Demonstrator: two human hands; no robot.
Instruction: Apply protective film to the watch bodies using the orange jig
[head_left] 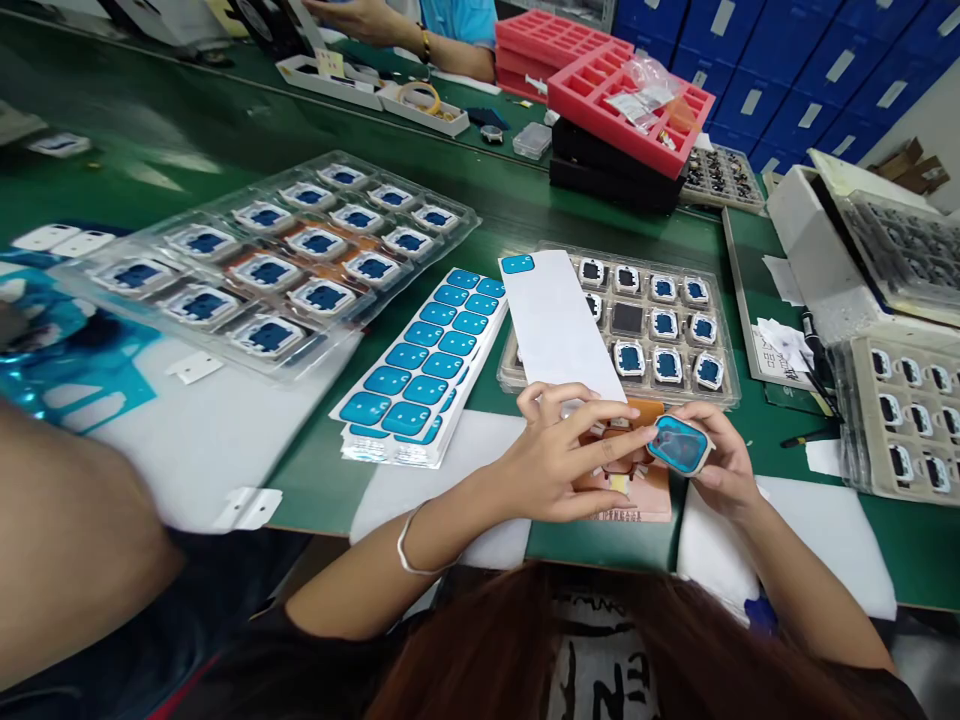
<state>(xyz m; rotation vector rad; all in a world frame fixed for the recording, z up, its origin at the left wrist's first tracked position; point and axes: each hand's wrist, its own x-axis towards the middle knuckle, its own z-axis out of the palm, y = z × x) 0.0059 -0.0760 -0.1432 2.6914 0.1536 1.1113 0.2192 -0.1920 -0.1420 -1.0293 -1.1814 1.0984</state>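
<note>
My right hand (720, 470) holds a small square part (681, 446) with a blue film on its face, just above an orange fixture (637, 490) at the table's front edge. My left hand (559, 455), with a thin bracelet on the wrist, reaches across. Its index fingertip and thumb pinch the part's left edge. A white backing strip (559, 325) with one blue sticker left at its far end lies under my left fingers. A stack of blue sticker sheets (424, 365) lies to the left.
A clear tray of parts (675, 330) sits behind my hands and a larger one (262, 265) at the left. Grey trays (907, 410) and a white box (810, 250) are on the right, red trays (622, 95) at the back. Another person's arm (75, 540) is near left; a co-worker's hand (360, 18) is at the far side.
</note>
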